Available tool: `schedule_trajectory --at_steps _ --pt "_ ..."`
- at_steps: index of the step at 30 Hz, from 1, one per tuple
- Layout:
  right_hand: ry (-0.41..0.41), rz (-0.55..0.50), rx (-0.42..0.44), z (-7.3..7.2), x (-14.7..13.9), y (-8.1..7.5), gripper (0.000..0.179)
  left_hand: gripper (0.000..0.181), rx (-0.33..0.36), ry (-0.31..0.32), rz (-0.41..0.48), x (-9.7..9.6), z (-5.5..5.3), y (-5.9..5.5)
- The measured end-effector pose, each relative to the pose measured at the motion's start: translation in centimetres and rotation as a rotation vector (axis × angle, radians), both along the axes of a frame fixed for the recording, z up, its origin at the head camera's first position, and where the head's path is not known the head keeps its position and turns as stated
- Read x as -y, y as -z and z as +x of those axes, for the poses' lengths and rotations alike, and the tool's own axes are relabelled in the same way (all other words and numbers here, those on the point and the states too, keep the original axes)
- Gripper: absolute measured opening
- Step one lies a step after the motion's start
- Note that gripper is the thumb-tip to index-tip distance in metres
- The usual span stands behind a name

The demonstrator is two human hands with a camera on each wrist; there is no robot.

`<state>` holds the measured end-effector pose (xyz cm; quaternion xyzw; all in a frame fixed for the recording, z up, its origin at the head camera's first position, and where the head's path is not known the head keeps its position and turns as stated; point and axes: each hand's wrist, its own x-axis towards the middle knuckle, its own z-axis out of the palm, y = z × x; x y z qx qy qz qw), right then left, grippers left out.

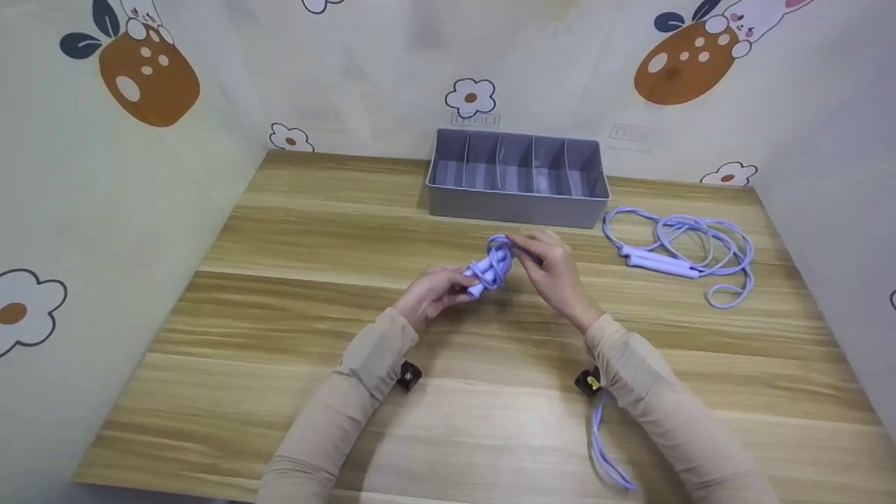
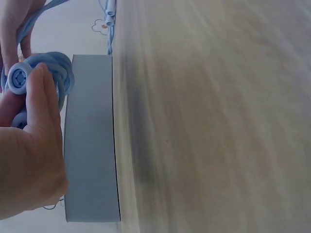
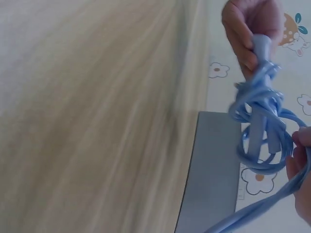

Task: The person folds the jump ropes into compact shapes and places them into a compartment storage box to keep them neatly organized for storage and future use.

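Observation:
A lavender jump rope (image 1: 493, 268) is held up over the middle of the table, its two handles side by side with cord wound around them. My left hand (image 1: 435, 290) grips the handles near their ends; one round handle end (image 2: 20, 77) faces the left wrist camera. With thumb and fingertips my right hand (image 1: 553, 269) pinches the cord close to the far end of the wound bundle. From that pinch, a doubled length of cord (image 3: 257, 209) runs back, and its loose tail (image 1: 603, 448) hangs below the right forearm.
Behind the hands, a grey box (image 1: 518, 208) with several compartments stands against the back wall. To its right, a second lavender jump rope (image 1: 661, 263) lies loosely coiled on the wooden table (image 1: 280, 336). Patterned walls border the table's back and sides.

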<state>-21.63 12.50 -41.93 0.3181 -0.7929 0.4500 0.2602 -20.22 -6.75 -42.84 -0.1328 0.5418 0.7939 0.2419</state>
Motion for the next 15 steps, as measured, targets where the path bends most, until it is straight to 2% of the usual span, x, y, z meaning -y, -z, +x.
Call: schedule_trajectory --at_steps 3,6,10,15 --pt "-0.017 -0.082 0.043 0.1 0.3 0.4 0.022 0.038 -0.020 -0.065 0.061 0.1 -0.5 -0.1" --pt "-0.033 -0.172 0.175 0.6 0.6 0.3 0.023 0.037 -0.036 -0.099 0.110 0.3 -0.7 -0.2" --pt "-0.064 -0.230 0.337 1.9 1.2 -0.9 0.021 0.040 -0.057 -0.093 0.169 0.5 -0.7 -0.3" --pt "-0.113 -0.263 0.431 3.2 1.4 -1.7 0.021 0.043 -0.072 -0.071 0.223 0.6 -0.5 -0.7"
